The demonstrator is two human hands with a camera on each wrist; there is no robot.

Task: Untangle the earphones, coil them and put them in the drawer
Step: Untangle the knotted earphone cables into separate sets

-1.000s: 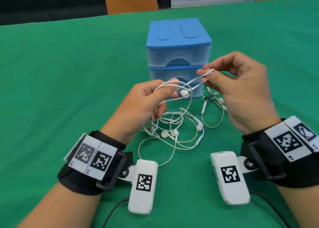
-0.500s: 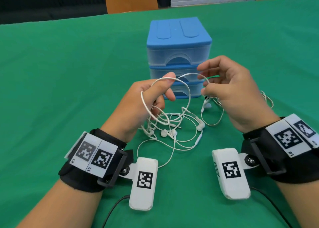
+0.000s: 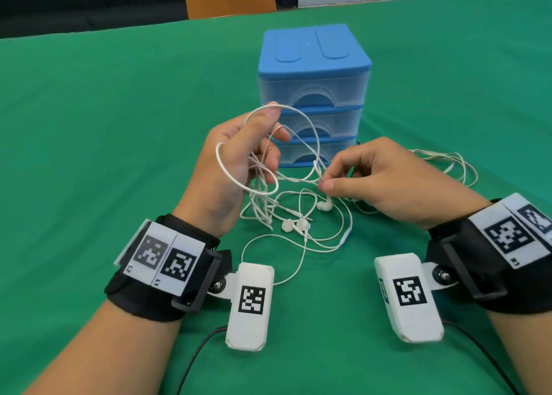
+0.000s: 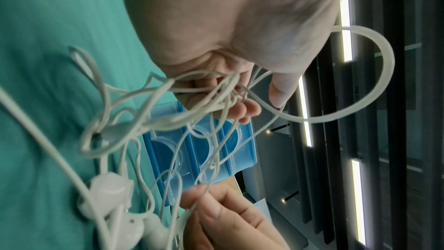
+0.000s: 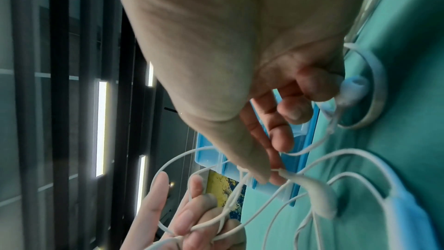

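White earphones [image 3: 298,221] lie tangled on the green table in front of a blue three-drawer unit [image 3: 313,66], whose drawers all appear closed. My left hand [image 3: 268,137] is raised and grips a bunch of cable loops [image 4: 225,92]; one wide loop arches over the thumb. My right hand [image 3: 325,181] is low, pinching a thin strand between thumb and forefinger just above an earbud [image 3: 325,206]. The right wrist view shows that pinch [image 5: 269,174], with another earbud [image 5: 353,88] by the curled outer fingers. Two more earbuds [image 3: 294,226] rest on the cloth.
More white cable [image 3: 448,161] trails on the table behind and to the right of my right hand. The green table [image 3: 119,125] stretches wide to the left and right of the drawer unit. Dark wrist-camera leads [image 3: 194,361] run off the near edge.
My right hand has dropped from drawer-top height to just above the table and now pinches a lower strand. My left hand has lifted, and its loop has opened wider.
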